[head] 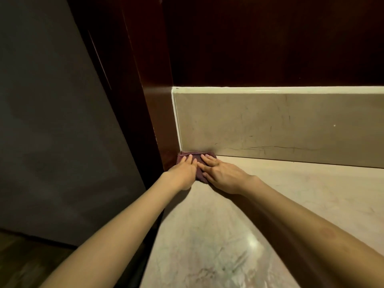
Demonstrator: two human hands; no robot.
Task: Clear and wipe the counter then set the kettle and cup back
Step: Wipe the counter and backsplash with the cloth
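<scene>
A small dark maroon cloth (196, 158) lies flat on the pale marble counter (218, 235), pushed into the far left corner where the backsplash meets the wooden side panel. My left hand (182, 173) presses on the cloth's left part with its fingers straight. My right hand (222, 175) lies beside it with flat fingers on the cloth's right part. Both arms reach forward over the counter. No kettle or cup is in view.
A beige stone backsplash (280, 125) with thin dark veins runs along the back of the counter. A dark red-brown wooden panel (158, 113) borders the counter on the left and continues above. A dark grey wall (52, 121) and wooden floor (25, 262) lie further left.
</scene>
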